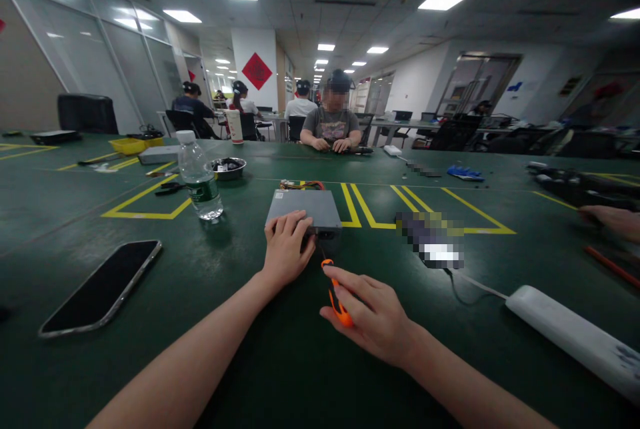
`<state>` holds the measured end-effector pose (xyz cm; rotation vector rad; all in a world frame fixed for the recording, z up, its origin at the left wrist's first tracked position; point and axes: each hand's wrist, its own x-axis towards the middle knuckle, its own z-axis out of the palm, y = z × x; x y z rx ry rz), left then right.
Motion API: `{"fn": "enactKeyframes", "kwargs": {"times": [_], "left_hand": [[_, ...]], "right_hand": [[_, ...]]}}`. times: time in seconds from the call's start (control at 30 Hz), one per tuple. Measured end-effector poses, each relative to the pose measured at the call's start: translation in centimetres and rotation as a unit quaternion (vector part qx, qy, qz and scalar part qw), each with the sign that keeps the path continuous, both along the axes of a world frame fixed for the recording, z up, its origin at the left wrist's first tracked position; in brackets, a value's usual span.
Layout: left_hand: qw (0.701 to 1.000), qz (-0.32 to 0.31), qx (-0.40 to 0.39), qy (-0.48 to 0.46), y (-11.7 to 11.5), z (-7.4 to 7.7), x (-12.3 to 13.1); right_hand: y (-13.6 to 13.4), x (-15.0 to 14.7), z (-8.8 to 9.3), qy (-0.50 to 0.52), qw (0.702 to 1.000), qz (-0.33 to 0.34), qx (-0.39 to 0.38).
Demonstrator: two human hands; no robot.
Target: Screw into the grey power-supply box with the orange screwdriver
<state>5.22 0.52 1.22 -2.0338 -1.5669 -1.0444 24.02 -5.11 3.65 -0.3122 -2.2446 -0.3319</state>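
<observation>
A grey metal computer power supply [307, 205] lies on the green table, with coloured wires [303, 185] at its far side. My left hand [289, 242] rests over its near left corner, fingers curled on the top and the thumb by the front face. My right hand [373, 312] grips an orange and black screwdriver [339, 295] by the handle. The thin shaft points away from me toward the front face of the power supply. Whether the tip touches a screw is too small to tell.
A phone [103, 287] lies at the left, and a water bottle [200, 179] stands behind it beside a metal bowl [229, 169]. To the right are a white power strip [575, 335] and a blurred-out device [430, 240]. Another person's hand [613, 222] is at the right edge.
</observation>
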Motion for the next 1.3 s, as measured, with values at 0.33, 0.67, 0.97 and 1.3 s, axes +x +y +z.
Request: {"fn": "enactKeyframes", "kwargs": {"times": [0.33,0.67,0.97,1.3], "left_hand": [[1.000,-0.002,-0.002,0.003,0.0,0.1,-0.1],[1.000,-0.002,-0.001,0.005,0.0,0.0,-0.2],[1.000,0.002,-0.002,0.009,0.1,-0.1,-0.2],[1.000,0.001,-0.001,0.005,0.0,0.0,-0.2]], "right_hand": [[0.1,0.0,-0.2,-0.052,0.998,-0.028,0.014],[0.3,1.6,0.6,0.008,0.999,-0.005,0.051],[1.0,3.0,0.7,0.023,0.997,-0.035,0.059],[1.1,3.0,0.6,0.018,0.997,-0.048,0.056]]}}
